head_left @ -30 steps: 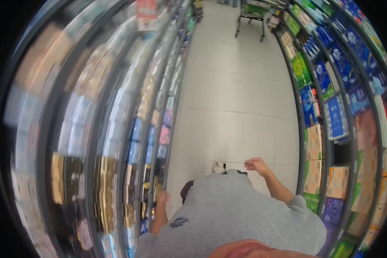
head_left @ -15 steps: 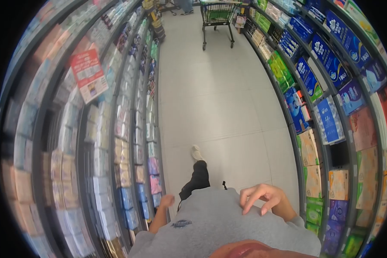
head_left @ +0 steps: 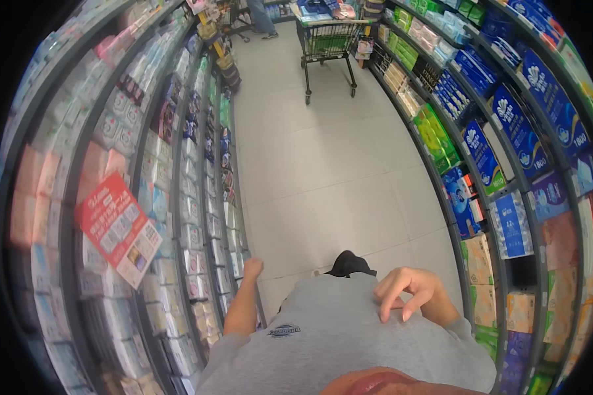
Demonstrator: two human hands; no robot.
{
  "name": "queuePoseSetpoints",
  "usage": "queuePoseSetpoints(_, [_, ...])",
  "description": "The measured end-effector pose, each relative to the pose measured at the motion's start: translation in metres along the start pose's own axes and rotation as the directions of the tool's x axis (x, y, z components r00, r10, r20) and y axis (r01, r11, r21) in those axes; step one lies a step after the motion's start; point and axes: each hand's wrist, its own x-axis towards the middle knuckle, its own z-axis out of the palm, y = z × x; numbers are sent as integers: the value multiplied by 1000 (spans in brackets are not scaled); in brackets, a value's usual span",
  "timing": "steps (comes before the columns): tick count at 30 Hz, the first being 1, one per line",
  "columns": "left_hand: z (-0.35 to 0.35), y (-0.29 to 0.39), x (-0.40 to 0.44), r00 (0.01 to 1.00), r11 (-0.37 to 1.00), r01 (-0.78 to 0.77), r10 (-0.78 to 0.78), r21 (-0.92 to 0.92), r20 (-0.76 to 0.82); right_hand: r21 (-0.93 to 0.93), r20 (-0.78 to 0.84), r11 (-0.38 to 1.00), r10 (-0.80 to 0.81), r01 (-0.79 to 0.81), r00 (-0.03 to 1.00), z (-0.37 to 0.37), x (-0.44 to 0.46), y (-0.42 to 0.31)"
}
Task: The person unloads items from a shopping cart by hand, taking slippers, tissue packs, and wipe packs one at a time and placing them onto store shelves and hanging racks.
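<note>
My right hand [head_left: 408,291] is raised before the front of my grey T-shirt [head_left: 349,322]. Its fingers are bent and apart, and they hold nothing. At my left side my left hand [head_left: 253,267] hangs beside the left shelves, small in view. Its fingers look curled in, with nothing seen in them. Below the shirt's hem a dark trouser leg [head_left: 351,264] shows. Up the aisle stands a shopping cart [head_left: 331,45] with blue and pink packs [head_left: 323,8] in its top.
Tissue packs fill the left shelves [head_left: 135,181] and right shelves [head_left: 504,158]. A red and white sign [head_left: 120,227] juts from the left side. Pale tiled floor [head_left: 323,158] runs between. Beyond, a person's legs [head_left: 262,16] show at the far left.
The cart, sign and shelves sit lower and nearer in view. My left hand has swung forward and up, and the other leg is now ahead. My right hand stays before my chest.
</note>
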Motion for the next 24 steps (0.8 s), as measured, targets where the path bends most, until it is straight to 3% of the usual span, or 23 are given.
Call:
queuePoseSetpoints(1, [-8, 76, 25, 989, 985, 147, -143, -88, 44, 8, -3, 1000, -3, 3, 1000, -19, 9, 3])
queuePoseSetpoints(2, [-8, 145, 42, 990, 940, 140, -134, -313, 41, 22, -32, 1000, -14, 15, 999, -41, 17, 7])
queuePoseSetpoints(4, [-5, 232, 85, 992, 936, 42, 3, -348, 127, 38, -66, 999, -26, 29, 997, -85, 35, 11])
queuePoseSetpoints(5, [2, 251, 108, 992, 937, 44, 1, -345, 130, 61, -92, 998, 11, -5, 996, -107, 47, 12])
queuePoseSetpoints(7, [13, 277, 163, 934, 963, -269, 262, -3, 241, 80, -114, 996, 44, -35, 993, -159, 65, 16])
queuePoseSetpoints(10, [18, 277, 242, 927, 964, -241, 193, 116, 322, 88, -73, 996, -2, 9, 997, -251, 84, 23])
queuePoseSetpoints(12, [16, 232, 302, 917, 967, -200, 128, 158, 377, 129, -53, 988, -77, 83, 996, -320, 95, 15])
queuePoseSetpoints(13, [-2, 241, 315, 905, 968, -112, 6, 224, 426, 116, -50, 990, -80, 85, 996, -355, 103, 3])
queuePoseSetpoints(15, [-27, 256, 334, 866, 912, 314, -389, 265, 313, 88, -8, 993, -80, 80, 997, -414, 121, -16])
queuePoseSetpoints(16, [-39, 262, 349, 861, 907, 317, -398, 278, 315, 73, -23, 996, -54, 56, 998, -441, 132, -30])
queuePoseSetpoints(18, [-54, 267, 368, 858, 893, 443, -448, 82, 252, 81, -21, 997, -2, 3, 1000, -488, 152, -49])
queuePoseSetpoints(19, [-57, 268, 378, 850, 888, 452, -458, 86, 259, 69, -9, 996, 54, -53, 999, -511, 160, -56])
queuePoseSetpoints(21, [-54, 266, 400, 845, 811, 534, -508, -237, 166, 87, -3, 992, 96, -95, 995, -557, 172, -64])
queuePoseSetpoints(24, [-37, 266, 430, 736, 688, 676, -613, -266, 286, 84, 10, 989, 121, -121, 993, -628, 182, -60])
